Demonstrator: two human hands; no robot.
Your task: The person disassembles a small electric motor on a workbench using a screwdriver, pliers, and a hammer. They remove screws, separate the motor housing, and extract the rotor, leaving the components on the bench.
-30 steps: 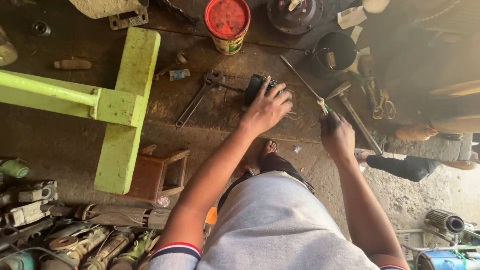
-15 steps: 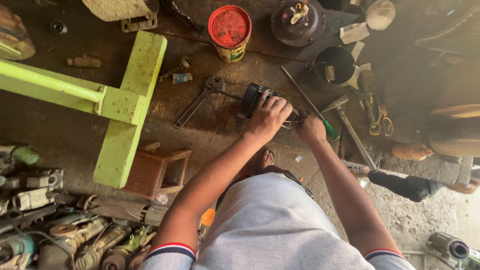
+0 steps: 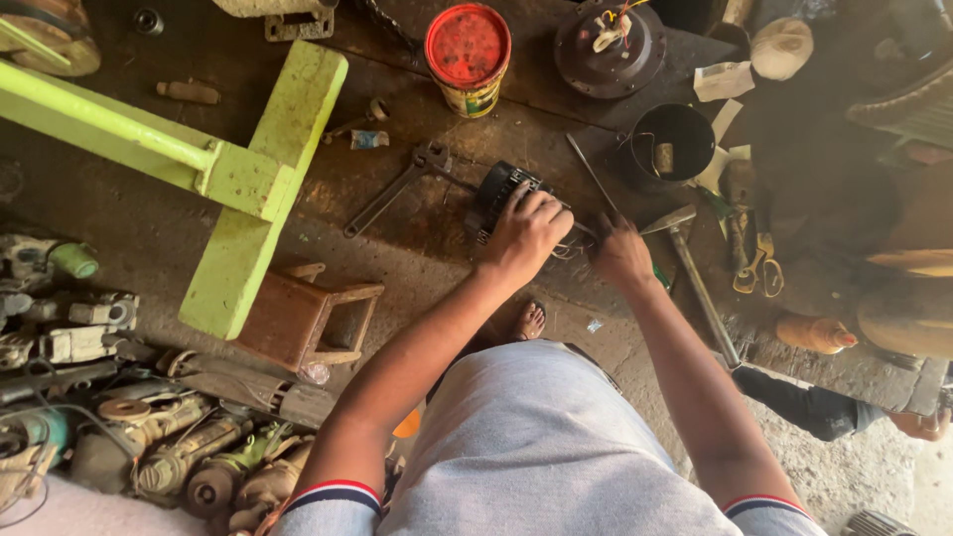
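My left hand (image 3: 526,233) rests on top of a small black electric motor (image 3: 499,189) lying on the dark, oily workbench (image 3: 447,228), fingers curled over it. My right hand (image 3: 620,253) is closed around the handle of a screwdriver whose metal shaft (image 3: 588,169) points away from me, just right of the motor. Thin wires show between the two hands. A hammer (image 3: 690,263) lies right of my right hand, and an adjustable wrench (image 3: 397,189) lies left of the motor.
A lime-green metal frame (image 3: 238,179) crosses the left side. A red-lidded tin (image 3: 469,55), a round motor housing (image 3: 608,50) and a black cup (image 3: 663,144) stand at the back. A small wooden stool (image 3: 308,323) and several old power tools (image 3: 119,437) sit below left. Yellow-handled scissors (image 3: 759,263) lie right.
My right hand moved left toward the motor with the screwdriver. My left hand settled further over the motor. The view shifted slightly.
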